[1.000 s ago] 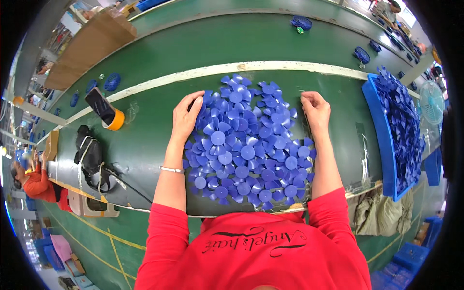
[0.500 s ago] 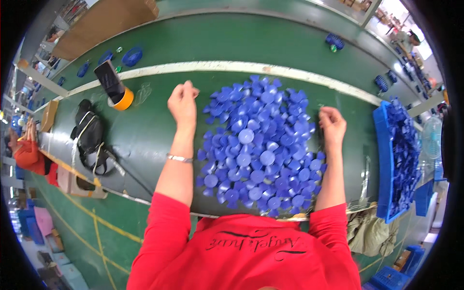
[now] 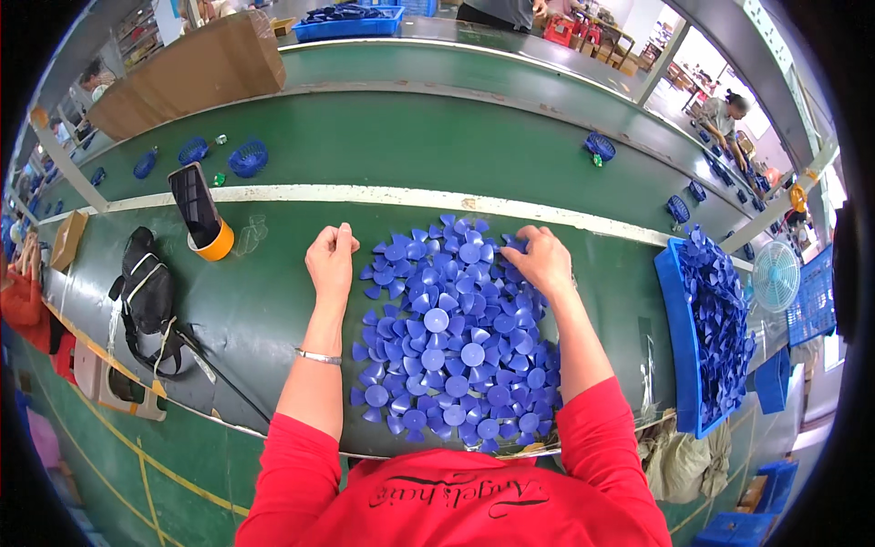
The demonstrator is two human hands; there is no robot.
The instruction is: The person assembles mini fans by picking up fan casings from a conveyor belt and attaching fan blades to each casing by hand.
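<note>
A wide pile of small blue plastic fan blades (image 3: 456, 337), with round hubs and curved vanes, covers the bench in front of me. My left hand (image 3: 330, 263) is closed just off the pile's upper left edge, thumb against the curled fingers; whatever it may hold is hidden. At the pile's upper right corner, my right hand (image 3: 544, 262) has its thumb and fingers around a blue fan blade (image 3: 516, 242), partly covered by the fingers.
A blue crate (image 3: 679, 337) of more fan blades stands at right. To the left are a phone (image 3: 194, 205) propped in an orange tape roll (image 3: 214, 243) and a black bag (image 3: 146, 292). Blue fan guards (image 3: 248, 159) lie on the green belt (image 3: 410, 137) beyond the white rail.
My right hand has moved left from beside the pile onto its upper right corner. My left hand stays closed near the pile. The view has tilted up, showing more of the far side.
</note>
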